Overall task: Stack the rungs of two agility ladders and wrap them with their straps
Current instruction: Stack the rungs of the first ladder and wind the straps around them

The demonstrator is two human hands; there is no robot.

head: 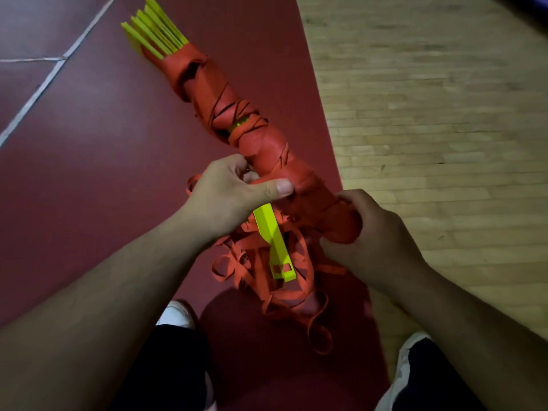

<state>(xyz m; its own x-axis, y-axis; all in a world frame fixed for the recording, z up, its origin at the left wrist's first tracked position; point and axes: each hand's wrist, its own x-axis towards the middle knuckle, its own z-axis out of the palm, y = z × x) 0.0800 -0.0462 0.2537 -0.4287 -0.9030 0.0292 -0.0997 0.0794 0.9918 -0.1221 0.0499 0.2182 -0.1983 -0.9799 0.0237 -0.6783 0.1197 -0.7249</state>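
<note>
Head view: the bundle (pixel 225 114), wound in orange strap, is seen slanted across the red floor (pixel 89 143). It is gripped mid-length by the left hand (pixel 228 191), fingers curled beneath, thumb (pixel 277 188) pressed flat across the wrap. Its near end is clasped by the right hand (pixel 373 232) (fingers closed round it). One loose rung (pixel 274 241) juts among tangled straps (pixel 261 280) below.

The view is dim and warm-toned, darkest along the bottom edge. Motion blur smears the wooden floor (pixel 444 114) on the right. Wide-angle distortion bends the edges. The yellow-green rungs (pixel 154 34) look oversaturated, almost glowing.
</note>
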